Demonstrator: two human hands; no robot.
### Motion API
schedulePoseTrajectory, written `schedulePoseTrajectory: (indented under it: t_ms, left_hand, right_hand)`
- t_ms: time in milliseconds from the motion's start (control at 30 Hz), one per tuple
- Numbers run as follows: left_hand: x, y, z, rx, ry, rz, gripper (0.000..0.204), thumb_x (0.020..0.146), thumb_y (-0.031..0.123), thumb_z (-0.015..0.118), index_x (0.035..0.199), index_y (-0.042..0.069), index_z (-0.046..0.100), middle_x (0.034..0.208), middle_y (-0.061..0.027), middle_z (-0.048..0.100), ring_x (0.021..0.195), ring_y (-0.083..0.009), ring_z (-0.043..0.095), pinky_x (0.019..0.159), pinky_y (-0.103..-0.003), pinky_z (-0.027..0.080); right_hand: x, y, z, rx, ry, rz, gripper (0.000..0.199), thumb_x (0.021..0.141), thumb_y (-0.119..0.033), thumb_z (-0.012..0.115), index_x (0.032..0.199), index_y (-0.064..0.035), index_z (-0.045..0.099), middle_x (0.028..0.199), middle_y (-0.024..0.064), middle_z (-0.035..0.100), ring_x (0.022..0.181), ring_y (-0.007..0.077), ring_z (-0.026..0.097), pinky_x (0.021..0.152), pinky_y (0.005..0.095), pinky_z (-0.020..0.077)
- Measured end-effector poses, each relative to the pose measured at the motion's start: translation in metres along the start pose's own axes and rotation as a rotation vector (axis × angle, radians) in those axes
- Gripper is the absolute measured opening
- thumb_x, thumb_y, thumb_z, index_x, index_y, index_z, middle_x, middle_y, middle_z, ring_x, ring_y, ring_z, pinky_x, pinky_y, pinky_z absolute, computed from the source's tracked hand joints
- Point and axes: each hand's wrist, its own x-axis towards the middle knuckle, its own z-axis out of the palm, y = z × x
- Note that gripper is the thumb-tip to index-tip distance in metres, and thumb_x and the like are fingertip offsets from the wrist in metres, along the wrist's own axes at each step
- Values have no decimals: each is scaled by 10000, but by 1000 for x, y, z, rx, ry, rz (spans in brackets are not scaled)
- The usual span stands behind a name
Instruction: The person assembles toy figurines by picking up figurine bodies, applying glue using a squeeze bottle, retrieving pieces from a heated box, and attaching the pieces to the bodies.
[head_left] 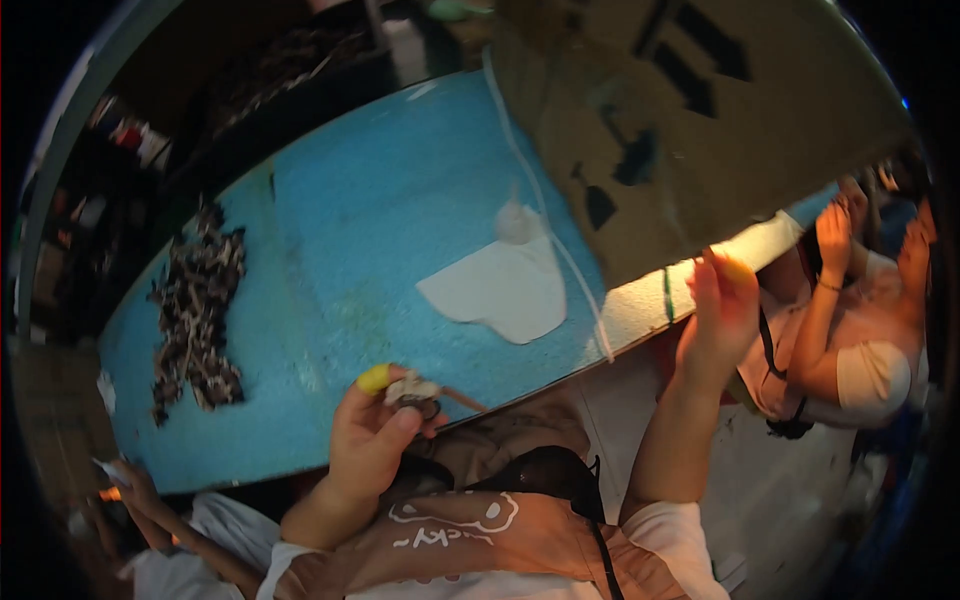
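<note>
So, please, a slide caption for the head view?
Left hand holds a small piece; right hand is near the cardboard.

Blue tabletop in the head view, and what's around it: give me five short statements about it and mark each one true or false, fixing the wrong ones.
1. The left hand holds a small pale piece. True.
2. The pile of dark pieces lies at the right end of the blue tabletop. False: it lies toward the left end.
3. A finger of the left hand wears a yellow covering. True.
4. The flat white piece is in the left hand. False: it lies on the blue tabletop.
5. The cardboard at upper right bears dark printed arrows. True.
</note>
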Motion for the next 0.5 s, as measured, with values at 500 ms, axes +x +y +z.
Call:
schedulePoseTrajectory:
  t_ms: [500]
  left_hand:
    - [2, 6, -6, 489, -194, 188, 325, 742, 107, 669, 1035, 9, 567, 854, -97, 563, 757, -198, 548, 661, -284, 434]
  right_hand:
    - [-95, -53, 72, 3, -851, -86, 263, 625, -36, 746, 819, -45, 568, 818, 74, 593, 687, 200, 560, 581, 277, 442]
